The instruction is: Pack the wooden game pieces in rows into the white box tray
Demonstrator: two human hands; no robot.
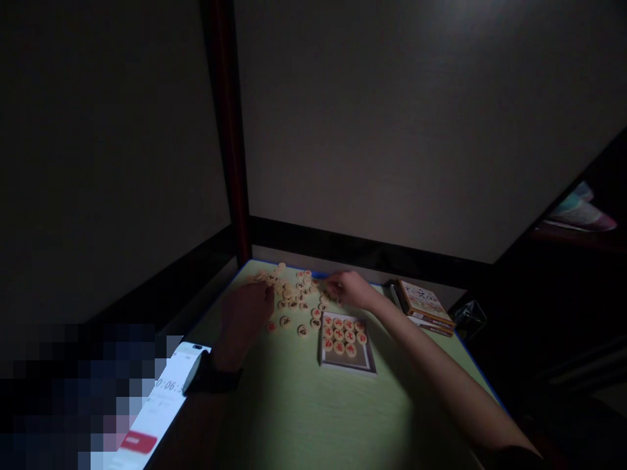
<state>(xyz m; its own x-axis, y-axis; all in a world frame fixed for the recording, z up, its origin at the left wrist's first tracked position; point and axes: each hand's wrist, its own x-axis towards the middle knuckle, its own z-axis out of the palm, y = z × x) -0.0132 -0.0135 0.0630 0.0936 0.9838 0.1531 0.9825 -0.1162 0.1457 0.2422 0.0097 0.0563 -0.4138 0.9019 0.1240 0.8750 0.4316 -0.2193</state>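
Round wooden xiangqi pieces [285,321] with black or red characters lie scattered over the back left of the green table. A shallow box lid or tray [347,365] holds several red-marked pieces in rows. My left hand [247,316], with a dark watch on its wrist, is over the left side of the scattered pieces; its fingers are dark and hard to make out. Behind the tray, my right hand [349,287] reaches to the right edge of the pieces with its fingers bent down; whether a piece is between them is hidden.
On the table's right edge lies a stack of boxes [425,303]. A lit phone [166,398] showing a timer is at the lower left. Walls stand behind and to the left of the table [313,418]. A dark container [471,318] is beyond the right edge.
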